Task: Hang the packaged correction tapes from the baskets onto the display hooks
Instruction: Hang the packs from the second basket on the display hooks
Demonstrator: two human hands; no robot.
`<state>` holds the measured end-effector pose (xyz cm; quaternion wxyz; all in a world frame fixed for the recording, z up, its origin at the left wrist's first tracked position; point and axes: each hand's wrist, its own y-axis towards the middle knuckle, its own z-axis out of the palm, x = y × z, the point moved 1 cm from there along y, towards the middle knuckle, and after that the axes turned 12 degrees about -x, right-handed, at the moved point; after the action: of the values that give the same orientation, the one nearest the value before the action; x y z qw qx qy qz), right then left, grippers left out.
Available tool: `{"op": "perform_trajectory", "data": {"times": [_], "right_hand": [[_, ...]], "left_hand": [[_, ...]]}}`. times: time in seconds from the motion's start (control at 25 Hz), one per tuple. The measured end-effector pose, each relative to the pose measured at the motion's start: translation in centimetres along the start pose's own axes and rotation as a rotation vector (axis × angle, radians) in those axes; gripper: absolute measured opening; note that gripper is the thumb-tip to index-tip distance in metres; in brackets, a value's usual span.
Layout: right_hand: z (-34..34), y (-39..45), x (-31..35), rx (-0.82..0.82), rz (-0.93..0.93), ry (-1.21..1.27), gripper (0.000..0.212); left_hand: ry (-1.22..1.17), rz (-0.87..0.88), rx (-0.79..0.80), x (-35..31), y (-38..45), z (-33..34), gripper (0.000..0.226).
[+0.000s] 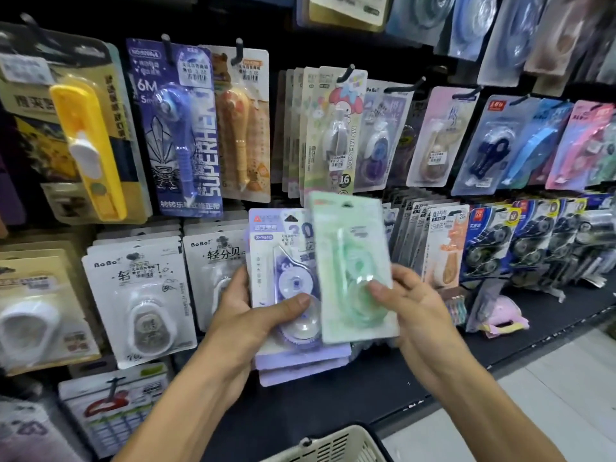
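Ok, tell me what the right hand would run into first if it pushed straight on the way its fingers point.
The right hand points up-left, so it would likely push its green correction tape pack into the lavender pack held by the left hand; depth is unclear.

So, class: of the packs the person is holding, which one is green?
The mint-green correction tape pack, pinched by the right hand. The left hand grips a stack of purple packs instead.
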<state>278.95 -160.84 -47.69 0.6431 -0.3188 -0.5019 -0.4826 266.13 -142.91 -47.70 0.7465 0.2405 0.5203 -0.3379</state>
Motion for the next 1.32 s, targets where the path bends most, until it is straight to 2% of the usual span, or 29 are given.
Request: {"op": "perform_trajectory", "data": {"times": [0.12, 0.28, 0.4, 0.56, 0.68, 0.72, 0.76, 0.88, 0.92, 0.96, 1.04, 1.12, 1.32], "right_hand": [[-2.8, 1.7, 1.0, -0.258, -0.003, -0.101, 0.030], [-5.2, 2.6, 0.8, -0.496, -0.033, -0.215, 0.024], [-5.5, 2.7, 0.7, -0.542, -0.034, -0.229, 0.010], [-5.7, 2.3, 1.1, -0.577, -0.011, -0.163, 0.003], [-5.2, 2.1, 0.8, -0.475, 0.056, -0.230, 0.037], [-4.6, 1.7, 0.5, -0.445, 0.069, -0.264, 0.042], [-3.6, 1.1, 0.3, -0.378, 0.049, -0.297, 0.044], [0.3, -1.5, -1.2, 0.051, 0.038, -0.269, 0.052], [1.2, -2.0, -1.7, 0.135, 0.028, -0.274, 0.049], [1.7, -2.2, -1.9, 0.145, 0.012, -0.253, 0.044], [1.2, -1.7, -1.5, 0.031, 0.023, -0.106, 0.042], [-0.5, -0.3, -0.5, -0.117, 0.023, 0.006, 0.041], [-5.3, 2.5, 0.0, -0.449, -0.001, -0.172, 0.028]], "left_hand": [[-0.020, 0.046, -0.036, -0.1, 0.3, -0.4, 0.073], [-0.037, 0.071, -0.037, -0.4, 0.2, -0.4, 0.070], [-0.024, 0.076, -0.031, -0.2, 0.1, -0.3, 0.067], [-0.024, 0.069, -0.052, -0.4, 0.2, -0.5, 0.067], [-0.010, 0.071, -0.077, -0.3, 0.2, -0.5, 0.067], [0.007, 0.073, -0.082, -0.2, 0.2, -0.4, 0.066], [0.027, 0.074, -0.088, 0.0, 0.1, -0.2, 0.065], [0.097, 0.071, -0.069, 0.6, -0.3, 0.7, 0.066], [0.099, 0.061, -0.045, 0.6, -0.4, 1.0, 0.065], [0.084, 0.040, -0.024, 0.7, -0.4, 1.0, 0.062], [0.070, 0.007, -0.032, 0.6, -0.2, 1.1, 0.045], [0.109, 0.022, -0.113, 0.5, 0.1, 0.8, 0.037], [0.126, 0.073, -0.241, -0.4, 0.6, 0.1, 0.036]]}}
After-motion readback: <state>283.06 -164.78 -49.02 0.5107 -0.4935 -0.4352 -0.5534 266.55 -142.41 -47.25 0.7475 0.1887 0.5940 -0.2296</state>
